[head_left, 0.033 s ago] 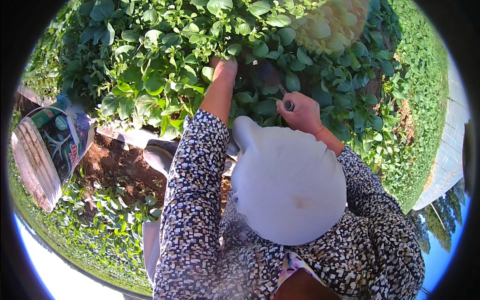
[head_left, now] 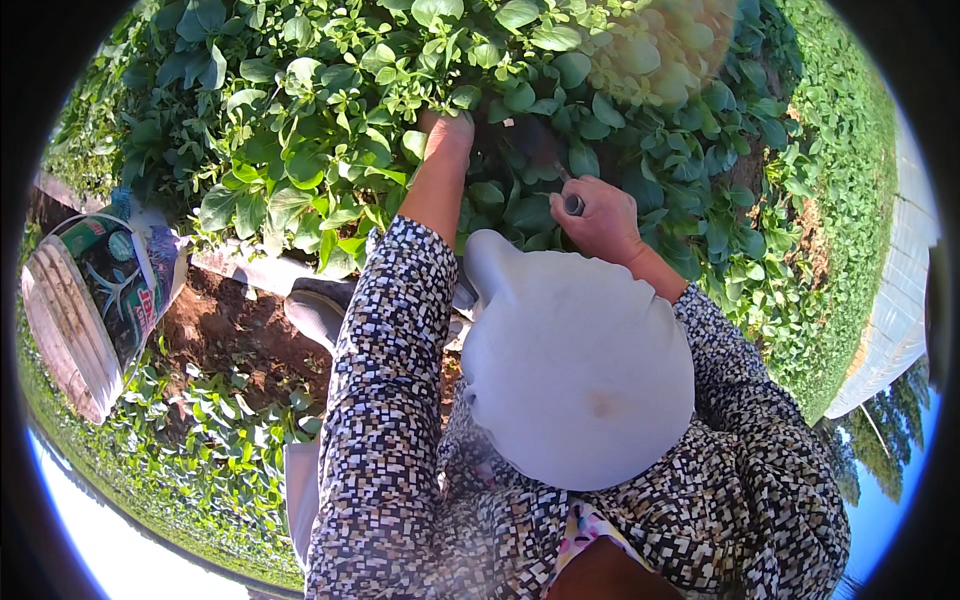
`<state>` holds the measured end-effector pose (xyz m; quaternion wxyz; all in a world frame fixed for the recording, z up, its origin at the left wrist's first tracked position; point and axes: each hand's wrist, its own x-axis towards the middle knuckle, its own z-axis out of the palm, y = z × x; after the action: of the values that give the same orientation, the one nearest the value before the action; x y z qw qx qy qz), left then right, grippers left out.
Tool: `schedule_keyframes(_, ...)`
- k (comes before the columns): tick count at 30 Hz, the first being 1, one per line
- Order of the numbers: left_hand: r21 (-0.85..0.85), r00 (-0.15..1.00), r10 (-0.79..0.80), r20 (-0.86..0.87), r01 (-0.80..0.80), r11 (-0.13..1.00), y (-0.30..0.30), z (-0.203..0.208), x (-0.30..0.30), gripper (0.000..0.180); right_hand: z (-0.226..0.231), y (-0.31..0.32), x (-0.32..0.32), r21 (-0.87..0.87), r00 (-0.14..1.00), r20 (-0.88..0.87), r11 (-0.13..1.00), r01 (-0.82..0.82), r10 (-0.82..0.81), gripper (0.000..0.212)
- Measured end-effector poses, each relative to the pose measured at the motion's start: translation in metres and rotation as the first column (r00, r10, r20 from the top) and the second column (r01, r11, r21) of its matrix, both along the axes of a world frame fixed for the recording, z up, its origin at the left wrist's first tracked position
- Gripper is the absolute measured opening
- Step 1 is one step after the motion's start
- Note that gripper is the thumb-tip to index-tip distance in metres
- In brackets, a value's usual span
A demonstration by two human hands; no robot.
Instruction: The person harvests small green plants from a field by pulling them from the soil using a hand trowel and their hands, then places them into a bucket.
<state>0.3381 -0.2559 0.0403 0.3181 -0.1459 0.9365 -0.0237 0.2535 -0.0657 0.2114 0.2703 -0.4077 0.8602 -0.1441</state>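
Observation:
My left hand [head_left: 447,130] reaches down into a dense bed of leafy greens [head_left: 300,160]. Its fingers are hidden under the leaves, so their grip does not show. To its right, my right hand [head_left: 602,217] is closed around the round-ended handle of a small hand tool [head_left: 573,205]. From the fist a thin metal shank runs forward to a broad, dark blade, partly lost in shadow among the leaves near my left hand. The exact kind of tool is unclear.
A basket-like container [head_left: 75,315] with a printed covering lies at the left, by bare brown soil [head_left: 235,330]. A grey shoe [head_left: 313,318] rests on that soil. A smooth, pale rounded thing [head_left: 580,370] bulges between my forearms. Pale sheeting [head_left: 895,290] rises at the far right.
My right hand and the tool have shifted very slightly. The left hand stays where it was among the leaves.

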Motion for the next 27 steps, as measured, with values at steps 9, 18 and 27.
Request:
schedule_keyframes(9, 0.073, 0.999, -0.008, -0.038, 0.011, 0.997, 0.011, 0.019, 0.001, 0.055, -0.026, -0.004, -0.011, -0.038, 0.985, -0.062, 0.986, -0.163, 0.161, 0.015)
schedule_keyframes(18, 0.464, 0.676, 0.736, 0.041, -0.665, 0.585, -0.001, -0.046, 0.018, 0.063, -0.036, -0.006, -0.01, -0.023, 0.972, -0.047, 0.972, -0.232, 0.231, 0.012)
schedule_keyframes(27, 0.138, 0.971, 0.141, 0.192, -0.169, 0.976, 0.004, 0.031, -0.009, 0.065, -0.027, -0.008, -0.014, 0.018, 0.963, -0.052, 0.965, -0.263, 0.263, 0.012)
